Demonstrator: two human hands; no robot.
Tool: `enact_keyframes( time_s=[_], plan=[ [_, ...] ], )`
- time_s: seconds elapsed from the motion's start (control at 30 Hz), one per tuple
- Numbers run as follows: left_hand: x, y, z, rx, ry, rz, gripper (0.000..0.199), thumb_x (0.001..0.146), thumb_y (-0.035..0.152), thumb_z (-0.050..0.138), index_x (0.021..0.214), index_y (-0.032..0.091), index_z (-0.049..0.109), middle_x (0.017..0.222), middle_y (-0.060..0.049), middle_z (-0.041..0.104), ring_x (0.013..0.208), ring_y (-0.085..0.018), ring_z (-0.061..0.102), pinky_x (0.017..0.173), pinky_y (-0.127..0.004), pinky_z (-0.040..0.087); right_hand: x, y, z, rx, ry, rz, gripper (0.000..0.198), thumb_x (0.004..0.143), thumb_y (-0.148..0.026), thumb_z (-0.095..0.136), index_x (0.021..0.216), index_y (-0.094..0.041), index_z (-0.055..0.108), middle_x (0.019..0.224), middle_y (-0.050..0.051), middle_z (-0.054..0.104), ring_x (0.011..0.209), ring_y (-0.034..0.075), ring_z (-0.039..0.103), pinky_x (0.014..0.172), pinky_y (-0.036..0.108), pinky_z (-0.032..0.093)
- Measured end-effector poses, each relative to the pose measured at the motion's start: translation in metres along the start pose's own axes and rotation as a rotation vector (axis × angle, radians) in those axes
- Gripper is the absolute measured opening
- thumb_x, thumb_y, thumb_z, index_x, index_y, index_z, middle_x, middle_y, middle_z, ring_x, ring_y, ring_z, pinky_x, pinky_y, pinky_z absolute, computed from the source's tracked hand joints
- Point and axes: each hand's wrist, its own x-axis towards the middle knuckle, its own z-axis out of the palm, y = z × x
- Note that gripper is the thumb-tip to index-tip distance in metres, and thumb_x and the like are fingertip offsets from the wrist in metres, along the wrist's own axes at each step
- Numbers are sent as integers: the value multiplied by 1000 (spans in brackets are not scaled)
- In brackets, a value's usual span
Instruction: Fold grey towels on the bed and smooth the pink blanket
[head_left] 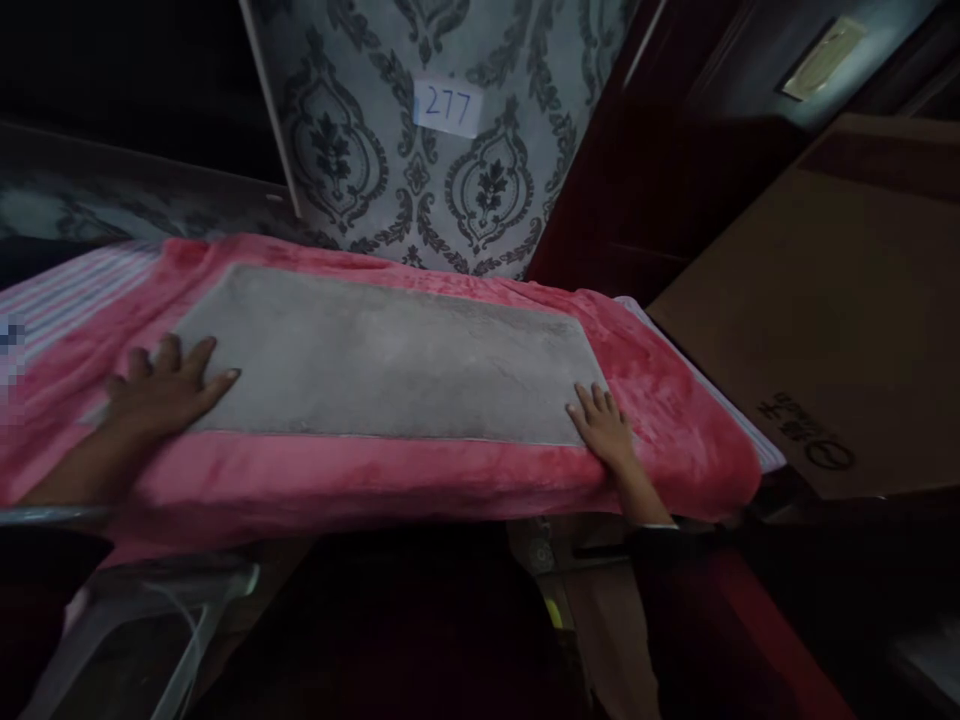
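The grey mat (405, 350) lay flat and lengthwise on the pink blanket (360, 475), its long near edge running roughly parallel to the blanket's front fold. Left hand (154, 400): palm down over the mat's near left end, fingers (199, 356) spread wide and extended. Right hand (609, 432): palm down over the near right corner, fingers also extended, slightly parted. Both rested on the surface rather than pinching it. Striped cloth (97, 275) showed beyond the blanket at left and again at the right end.

Container noted: one large cardboard box (855, 330), tilted in view, right of the blanket, with dark printing on its lower part; its interior could not be seen, so contents undetermined. At lower left, below the blanket, a pale plastic object (199, 625) was too dim to identify.

Background: patterned wallpaper (334, 150) carried a paper label (448, 106) reading 277; a dark red panel (637, 200) stood between the wallpaper and the box
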Motion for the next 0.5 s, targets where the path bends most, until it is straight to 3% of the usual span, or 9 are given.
enact_keyframes(
  time_s=[0.17, 0.33, 0.5],
  plan=[
    [-16, -14, 9, 37, -31, -24, 79, 101, 59, 17, 164, 12, 22, 170, -25, 13, 153, -46, 19, 116, -64, 25, -28, 18, 11, -32, 35, -18, 69, 101, -53, 19, 159, -22, 39, 165, 15, 36, 150, 34, 36, 117, 63, 31],
    [-25, -21, 14, 61, -12, -54, 78, 100, 56, 26, 162, 9, 29, 168, -26, 22, 153, -43, 25, 118, -58, 27, -48, 34, 27, 27, 119, -56, 75, 96, -53, 17, 155, -15, 44, 160, 19, 43, 149, 35, 38, 116, 62, 35],
    [-27, -34, 11, 28, -50, -63, 84, 96, 60, 30, 159, 4, 32, 165, -27, 29, 152, -40, 30, 118, -54, 29, -64, 63, 41, 27, 189, -211, 70, 92, -52, 17, 149, -33, 53, 145, 11, 61, 144, 35, 46, 108, 67, 42]
  ],
)
